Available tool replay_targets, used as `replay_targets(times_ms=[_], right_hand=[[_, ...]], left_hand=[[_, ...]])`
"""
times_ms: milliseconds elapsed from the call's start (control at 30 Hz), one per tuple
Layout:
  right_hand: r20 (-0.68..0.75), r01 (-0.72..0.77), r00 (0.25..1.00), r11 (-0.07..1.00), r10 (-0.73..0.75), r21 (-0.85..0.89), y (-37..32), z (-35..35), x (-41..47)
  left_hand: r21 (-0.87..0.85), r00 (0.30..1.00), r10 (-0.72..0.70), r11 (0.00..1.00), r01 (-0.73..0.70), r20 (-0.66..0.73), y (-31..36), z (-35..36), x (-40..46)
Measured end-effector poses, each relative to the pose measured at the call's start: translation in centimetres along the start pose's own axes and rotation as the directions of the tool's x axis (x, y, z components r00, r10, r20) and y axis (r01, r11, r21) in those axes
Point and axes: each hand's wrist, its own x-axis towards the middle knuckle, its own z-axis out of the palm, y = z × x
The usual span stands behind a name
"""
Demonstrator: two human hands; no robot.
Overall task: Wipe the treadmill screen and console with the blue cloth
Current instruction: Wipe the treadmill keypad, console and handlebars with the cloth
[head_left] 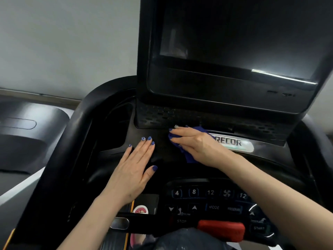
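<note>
You are pressing the crumpled blue cloth (189, 156) under your flat right hand (196, 141) just below the dark glossy treadmill screen (234, 42), your left hand (133, 170) resting flat on the black plastic console (162, 134) beside it; next, probably the keypad.

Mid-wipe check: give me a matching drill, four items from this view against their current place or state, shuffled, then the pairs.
Items:
1. left hand
2. right hand
3. blue cloth
4. red stop bar

Places or states:
A. pressed onto the console under a palm
B. flat on the console, holding nothing
C. bottom of view, below the buttons
D. over the cloth, beside the logo plate

Pairs: 1-B, 2-D, 3-A, 4-C
</note>
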Motion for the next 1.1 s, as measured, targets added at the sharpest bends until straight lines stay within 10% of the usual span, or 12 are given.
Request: replay_targets(times_ms=[1100], right_hand=[[0.157, 0.133, 0.983, 0.949, -0.091, -0.287, -5.8, 4.9, 11.3]], left_hand=[[-0.001, 0.993, -0.116, 0.993, 0.117, -0.036, -7.4, 0.3, -6.7]])
